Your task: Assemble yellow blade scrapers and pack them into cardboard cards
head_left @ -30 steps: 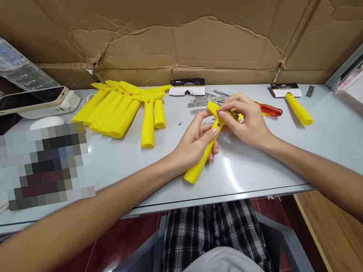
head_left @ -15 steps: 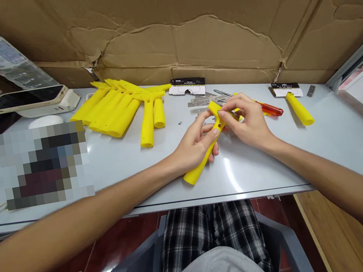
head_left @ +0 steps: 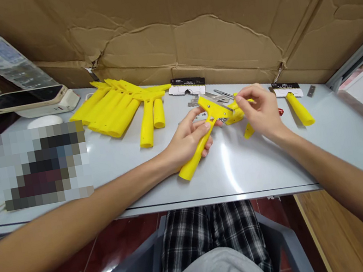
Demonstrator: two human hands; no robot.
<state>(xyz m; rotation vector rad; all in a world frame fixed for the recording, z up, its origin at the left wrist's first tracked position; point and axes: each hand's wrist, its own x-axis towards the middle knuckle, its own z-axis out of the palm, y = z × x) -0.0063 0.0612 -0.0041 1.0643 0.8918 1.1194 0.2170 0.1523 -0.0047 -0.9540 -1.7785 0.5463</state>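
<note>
My left hand (head_left: 187, 139) is wrapped round the handle of a yellow plastic scraper (head_left: 195, 161), which slants up and away with its wide head at the far end. A thin metal blade (head_left: 221, 103) shows along the head's far edge, and small screw heads sit in its face. Just right of that head hovers my right hand (head_left: 260, 110), thumb and forefinger pinched together; whatever they hold is too small to make out. Under and behind it lie small yellow plastic pieces (head_left: 248, 131). A red screwdriver handle (head_left: 281, 111) is mostly hidden by this hand.
Several yellow scraper handles (head_left: 118, 119) lie in a row on the grey table (head_left: 160, 177). Metal blades (head_left: 193, 102) and a black-and-white card (head_left: 188, 86) rest at the back. Another yellow scraper (head_left: 299, 110) with a card lies right. A cardboard wall (head_left: 168, 21) stands behind.
My right hand has lifted off the scraper head and moved right, uncovering the head and blade. My left hand has shifted slightly left with the scraper.
</note>
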